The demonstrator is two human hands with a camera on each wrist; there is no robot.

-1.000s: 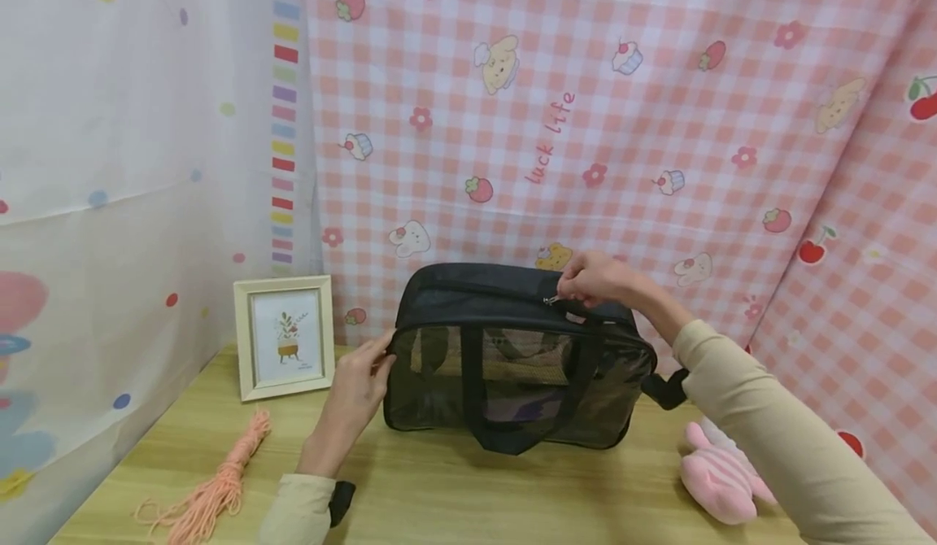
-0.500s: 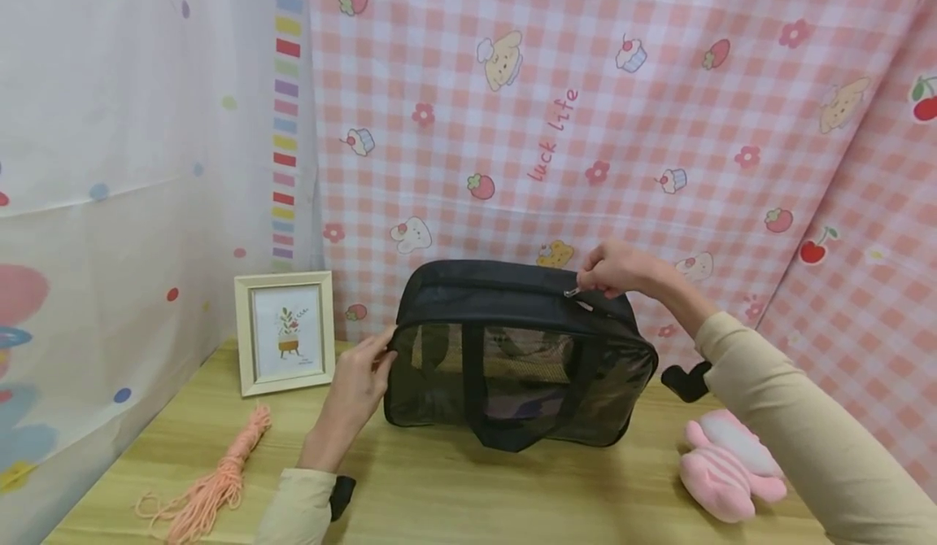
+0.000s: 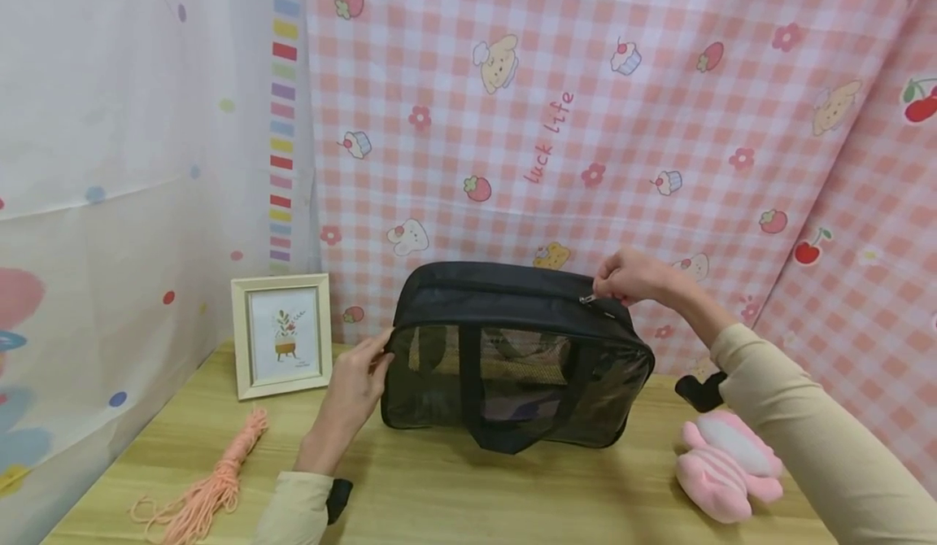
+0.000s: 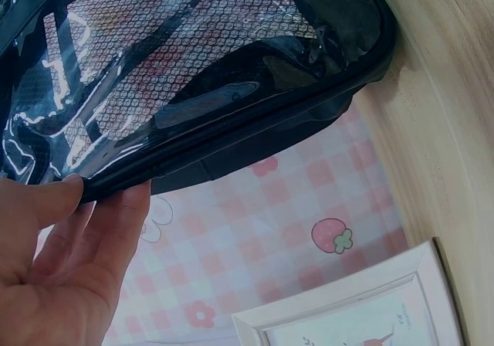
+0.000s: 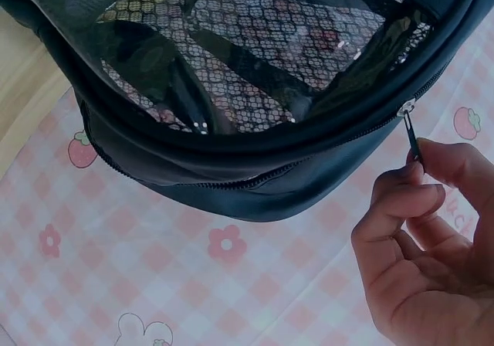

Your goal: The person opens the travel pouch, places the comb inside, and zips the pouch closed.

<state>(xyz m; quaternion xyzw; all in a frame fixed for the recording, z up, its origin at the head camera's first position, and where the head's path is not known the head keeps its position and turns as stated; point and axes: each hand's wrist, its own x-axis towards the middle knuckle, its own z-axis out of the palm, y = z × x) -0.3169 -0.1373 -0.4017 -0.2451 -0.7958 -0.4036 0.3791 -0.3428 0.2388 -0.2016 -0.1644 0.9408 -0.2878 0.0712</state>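
Observation:
A black bag (image 3: 512, 382) with a see-through front and mesh behind it stands upright on the table. My left hand (image 3: 356, 384) pinches its upper left corner, thumb in front and fingers behind the piped edge (image 4: 185, 154). At the top right, my right hand (image 3: 629, 275) grips a small metal zipper pull (image 5: 412, 133) between thumb and index finger. A stretch of zipper teeth (image 5: 224, 184) beyond the slider stands parted. The bag's black handle (image 3: 505, 441) hangs down the front. Something purplish shows dimly inside.
A cream picture frame (image 3: 240, 342) stands left of the bag. A bundle of peach cord (image 3: 227, 468) lies at the front left. On the right is a pink and white plush toy (image 3: 721, 480), near my right forearm. A checked cloth (image 3: 439, 65) hangs behind.
My right hand has drawn the zipper pull to the right along the bag's top, and the gap beyond it has become shorter. My left hand has kept its hold on the corner.

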